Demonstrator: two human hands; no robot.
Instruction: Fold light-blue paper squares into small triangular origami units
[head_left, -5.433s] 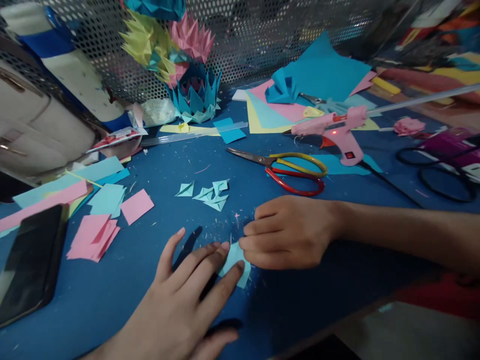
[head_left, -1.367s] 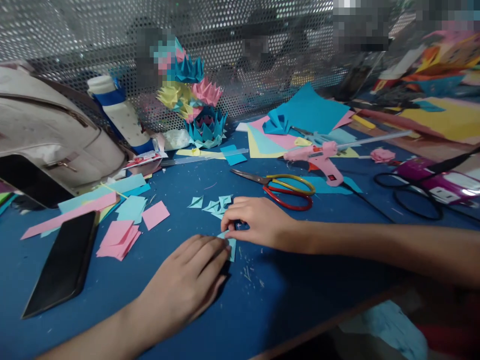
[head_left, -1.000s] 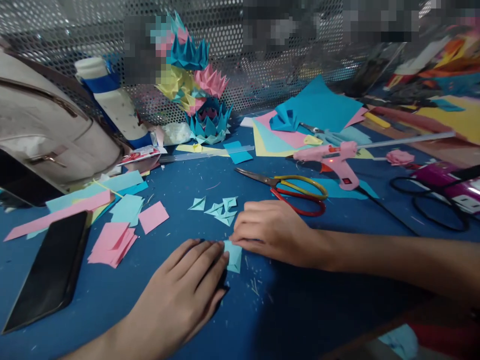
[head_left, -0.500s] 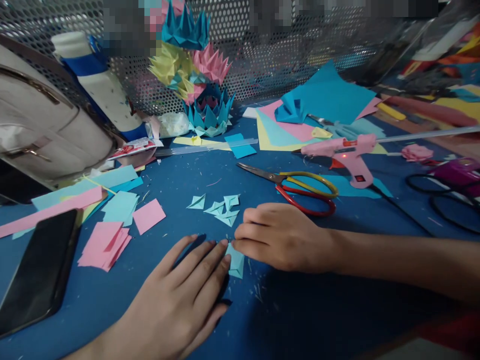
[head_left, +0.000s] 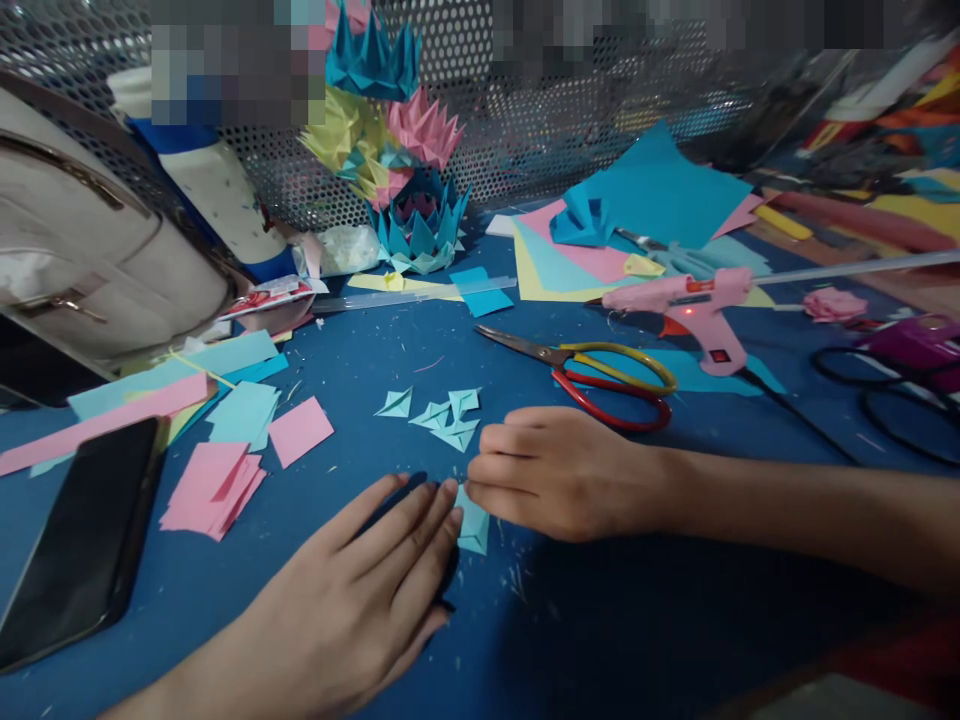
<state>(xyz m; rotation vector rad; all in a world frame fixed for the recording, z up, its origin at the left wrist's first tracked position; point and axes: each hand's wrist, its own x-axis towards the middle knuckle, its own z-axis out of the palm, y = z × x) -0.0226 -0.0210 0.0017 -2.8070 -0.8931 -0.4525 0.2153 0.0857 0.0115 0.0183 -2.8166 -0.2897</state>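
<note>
One aqua paper piece [head_left: 473, 527], folded smaller than seconds back, so creasing's likely progressed.
It's on the blue table [head_left: 345, 350]; left hand [head_left: 367, 590] lies flat at its edge, right hand [head_left: 559, 475] bunched up top, can't tell if pinching.

I saw pale aqua on the paper square [head_left: 473, 527] and the folded pieces [head_left: 455, 433], red and yellow on the scissors [head_left: 561, 358], pink on the glue gun [head_left: 705, 305]; the blurred power strip [head_left: 916, 347] was probably purple.
</note>
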